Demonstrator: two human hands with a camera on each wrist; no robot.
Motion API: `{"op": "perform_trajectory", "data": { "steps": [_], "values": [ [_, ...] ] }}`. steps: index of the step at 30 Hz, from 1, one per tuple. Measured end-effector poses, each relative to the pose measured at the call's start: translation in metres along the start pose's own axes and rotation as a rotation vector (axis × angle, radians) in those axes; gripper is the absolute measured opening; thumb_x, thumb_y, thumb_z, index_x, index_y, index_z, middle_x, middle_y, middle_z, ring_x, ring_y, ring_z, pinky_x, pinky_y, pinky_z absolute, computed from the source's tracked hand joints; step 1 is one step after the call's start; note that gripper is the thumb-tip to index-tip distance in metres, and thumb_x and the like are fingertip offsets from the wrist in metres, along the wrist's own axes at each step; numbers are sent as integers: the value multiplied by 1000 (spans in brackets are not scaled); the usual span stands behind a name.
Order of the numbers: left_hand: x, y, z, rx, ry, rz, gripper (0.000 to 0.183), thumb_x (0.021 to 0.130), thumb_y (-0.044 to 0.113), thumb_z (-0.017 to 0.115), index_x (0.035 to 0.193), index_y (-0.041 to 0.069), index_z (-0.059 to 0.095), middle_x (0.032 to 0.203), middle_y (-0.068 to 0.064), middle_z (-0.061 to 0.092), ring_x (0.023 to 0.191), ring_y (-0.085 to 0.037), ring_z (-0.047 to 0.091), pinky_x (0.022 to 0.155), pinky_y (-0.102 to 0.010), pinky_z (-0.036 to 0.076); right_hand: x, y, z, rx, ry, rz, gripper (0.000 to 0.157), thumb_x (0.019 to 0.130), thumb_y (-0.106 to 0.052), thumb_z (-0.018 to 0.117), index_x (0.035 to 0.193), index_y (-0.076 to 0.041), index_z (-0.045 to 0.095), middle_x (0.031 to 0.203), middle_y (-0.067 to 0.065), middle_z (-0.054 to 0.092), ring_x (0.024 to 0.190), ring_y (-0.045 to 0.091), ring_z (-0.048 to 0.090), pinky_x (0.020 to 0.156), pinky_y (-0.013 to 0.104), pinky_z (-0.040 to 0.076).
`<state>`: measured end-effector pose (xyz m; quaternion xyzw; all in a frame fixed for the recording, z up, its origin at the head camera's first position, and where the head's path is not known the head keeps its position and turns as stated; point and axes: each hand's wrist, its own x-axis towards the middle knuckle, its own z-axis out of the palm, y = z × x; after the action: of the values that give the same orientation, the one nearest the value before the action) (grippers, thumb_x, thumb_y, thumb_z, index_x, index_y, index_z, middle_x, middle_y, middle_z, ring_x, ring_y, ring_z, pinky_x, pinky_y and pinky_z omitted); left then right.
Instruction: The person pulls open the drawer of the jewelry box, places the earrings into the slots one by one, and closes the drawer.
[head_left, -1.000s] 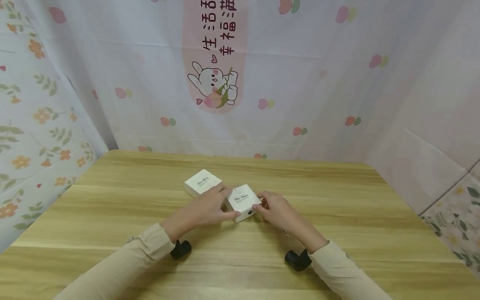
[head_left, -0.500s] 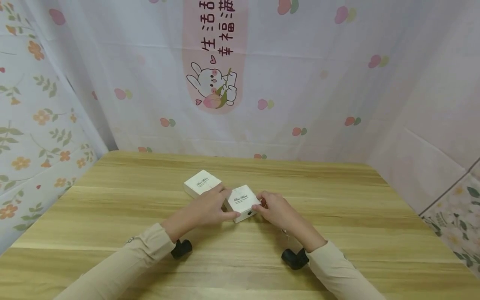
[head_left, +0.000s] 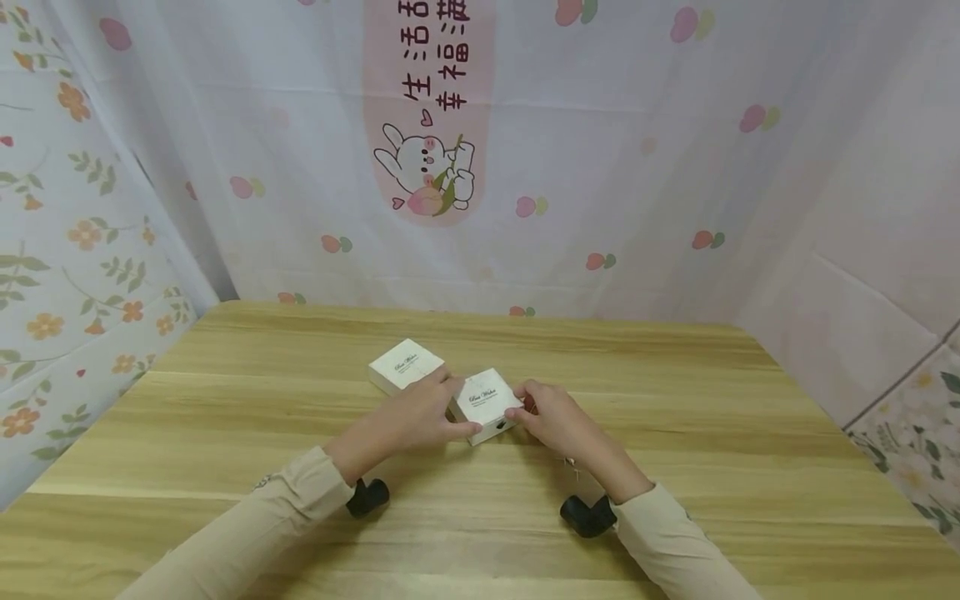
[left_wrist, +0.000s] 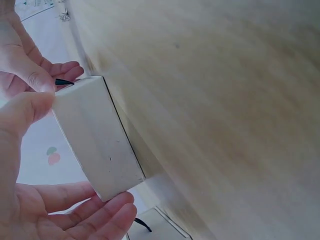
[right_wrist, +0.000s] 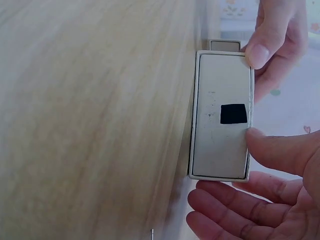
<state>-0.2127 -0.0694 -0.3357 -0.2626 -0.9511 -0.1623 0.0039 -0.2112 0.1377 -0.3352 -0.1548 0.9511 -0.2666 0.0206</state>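
Observation:
A small white box with dark lettering on its lid lies at the middle of the table, turned a little. Its front face, seen in the right wrist view, carries a black ribbon tab. My left hand grips the box from the left, thumb at the front corner and fingertips at the back corner. From the right, my right hand holds it, with the thumb on the upper front edge and the fingers along the right side. A second white box with matching lettering sits just behind my left hand, partly covered by it.
The wooden table spreads around both boxes. A printed curtain hangs behind its far edge, with flowered cloth at the left. Black wrist-worn devices hang under the forearms.

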Motion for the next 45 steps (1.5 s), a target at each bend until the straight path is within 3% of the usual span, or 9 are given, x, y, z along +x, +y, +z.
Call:
{"op": "perform_trajectory", "data": {
  "steps": [6,12,18,21,24,29,34,43,45],
  "values": [
    [-3,1,2,19,8,0,74,79,52,60,129,0,47,107,-7,49,81,-13,47,73,-26,44,0,1,2,8,-6,-3,25,86,-23,61,104,-6,59,82,1,57,72,12,48,63,25,42],
    [-4,1,2,36,13,-11,76,79,54,59,129,-1,47,113,-11,51,83,-14,49,74,-28,45,1,2,4,11,-2,-5,25,86,-23,61,105,-7,58,81,1,57,70,12,49,61,24,41],
    [-6,1,1,32,18,-28,76,78,55,60,129,0,48,126,-17,48,104,-23,53,86,-35,46,1,1,4,4,10,-23,21,85,-23,62,100,-7,59,76,0,56,66,12,47,58,24,40],
    [-7,2,1,25,10,-37,77,78,55,60,130,-1,46,133,-20,43,119,-30,48,93,-39,44,1,0,4,-7,9,-28,20,85,-22,62,97,-7,59,75,0,56,65,11,47,57,24,40],
    [-9,3,2,27,3,-47,79,78,56,59,131,-1,45,138,-22,38,122,-32,45,94,-40,43,-1,0,4,-11,-2,-30,20,85,-21,62,97,-6,59,75,1,56,64,11,48,57,24,40],
    [-12,6,3,33,18,-49,79,78,56,59,129,-3,47,129,-20,45,105,-24,52,87,-35,46,-3,-1,4,-22,-13,-45,19,85,-20,62,96,-6,59,75,1,56,66,11,48,58,23,40],
    [-16,9,2,62,35,-35,77,78,56,60,126,-3,49,110,-13,53,90,-16,49,80,-30,45,-4,-2,2,-28,-21,-53,17,85,-20,62,94,-6,58,76,1,57,67,11,48,60,23,41],
    [-21,10,0,73,57,-12,75,77,54,61,123,-5,52,108,-13,54,90,-16,49,80,-30,44,-5,-4,0,-21,-51,-68,14,85,-19,62,92,-8,58,75,0,55,67,11,46,59,24,39],
    [-22,10,0,71,66,-9,75,77,54,61,122,-5,52,115,-16,54,97,-18,51,83,-31,45,-5,-5,0,-18,-49,-72,13,84,-18,63,91,-8,58,74,-1,54,66,11,45,59,23,38]
  ]
}}
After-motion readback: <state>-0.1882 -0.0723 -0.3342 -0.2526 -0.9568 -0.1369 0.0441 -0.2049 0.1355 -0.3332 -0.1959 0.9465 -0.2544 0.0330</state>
